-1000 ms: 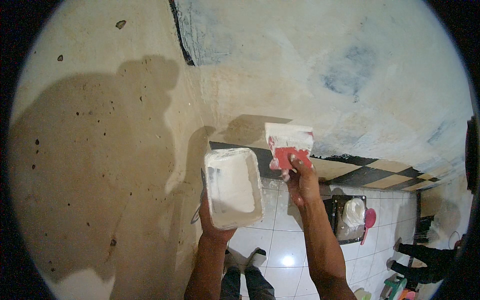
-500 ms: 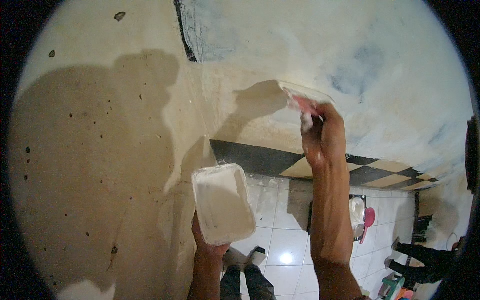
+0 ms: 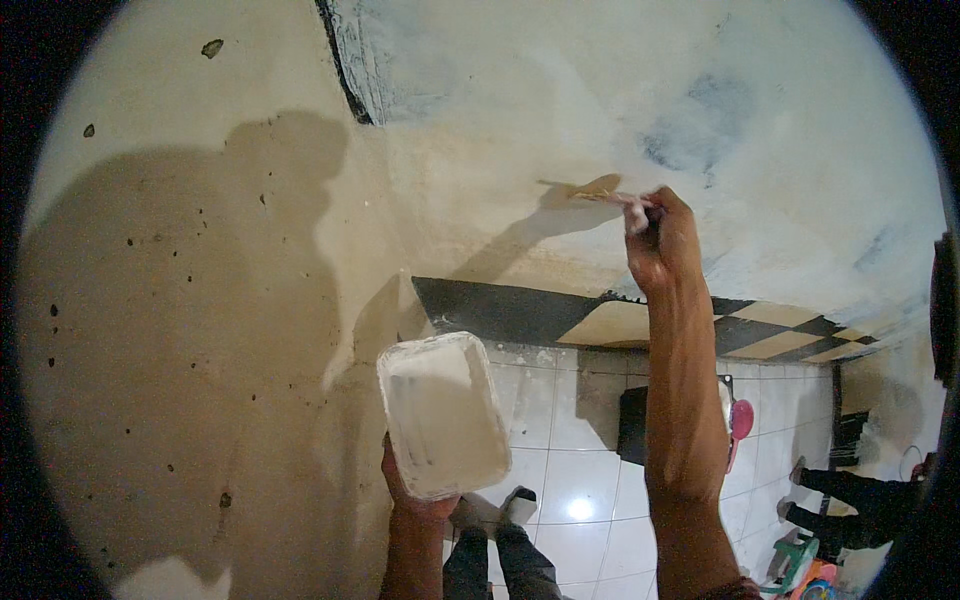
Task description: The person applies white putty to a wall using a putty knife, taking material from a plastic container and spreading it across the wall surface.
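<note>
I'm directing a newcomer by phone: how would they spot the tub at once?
Find the checkered band low on the wall, then look below its left end. There the left hand holds the tub, pale, rectangular, white-smeared. Its broad open top sets it apart from the scraper in the right hand.

The tub (image 3: 436, 341) is off-white, with whiter streaks along its rim. The scraper (image 3: 622, 200) shows pale pink. The front wall (image 3: 520, 80) is cream, mottled with blue-grey patches (image 3: 700, 125). The side wall (image 3: 250, 430) is tan, flecked with dark spots (image 3: 212, 47). The wall band (image 3: 500, 312) is black at left, black-and-tan checkered at right. Floor tiles (image 3: 580, 480) are white, gridded grey. The dipper (image 3: 741, 418) is bright pink.
</note>
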Tool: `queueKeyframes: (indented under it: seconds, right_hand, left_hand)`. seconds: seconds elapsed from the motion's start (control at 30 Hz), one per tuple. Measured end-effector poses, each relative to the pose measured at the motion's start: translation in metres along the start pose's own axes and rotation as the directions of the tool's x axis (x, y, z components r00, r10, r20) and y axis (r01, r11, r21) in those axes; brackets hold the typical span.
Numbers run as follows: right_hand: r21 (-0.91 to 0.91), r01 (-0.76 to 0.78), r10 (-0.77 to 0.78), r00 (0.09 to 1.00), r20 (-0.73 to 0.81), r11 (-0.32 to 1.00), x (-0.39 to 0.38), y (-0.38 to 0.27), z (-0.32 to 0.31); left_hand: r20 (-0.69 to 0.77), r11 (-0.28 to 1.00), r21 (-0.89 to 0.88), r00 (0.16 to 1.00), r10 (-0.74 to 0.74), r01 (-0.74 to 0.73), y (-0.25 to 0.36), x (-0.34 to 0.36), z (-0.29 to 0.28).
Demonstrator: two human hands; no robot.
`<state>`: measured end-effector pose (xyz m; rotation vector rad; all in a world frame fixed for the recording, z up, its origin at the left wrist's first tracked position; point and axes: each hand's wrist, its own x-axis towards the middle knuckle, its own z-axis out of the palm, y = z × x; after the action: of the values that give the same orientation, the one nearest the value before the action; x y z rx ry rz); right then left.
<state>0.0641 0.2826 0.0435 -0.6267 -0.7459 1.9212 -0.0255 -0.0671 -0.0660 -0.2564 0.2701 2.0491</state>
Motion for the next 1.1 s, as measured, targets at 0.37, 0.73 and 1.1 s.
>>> queueKeyframes:
  seconds: [0.37, 0.73, 1.1]
  right_hand:
    - [-0.191, 0.051, -0.099, 0.962, -0.254, 0.980, 0.019, 0.037, -0.102]
    - [-0.879, 0.185, -0.479, 0.876, -0.056, 0.440, -0.078, 0.064, -0.097]
    - [-0.907, 0.400, -0.280, 0.863, 0.421, -0.132, -0.002, 0.199, 0.017]
  left_hand:
    - [-0.076, 0.996, 0.084, 0.997, -0.003, 0.009, -0.013, 0.004, -0.003]
    - [-0.067, 0.998, 0.058, 0.998, 0.003, 0.000, -0.001, 0.004, -0.022]
    - [-0.141, 0.986, 0.163, 0.988, 0.056, -0.032, 0.003, -0.005, -0.019]
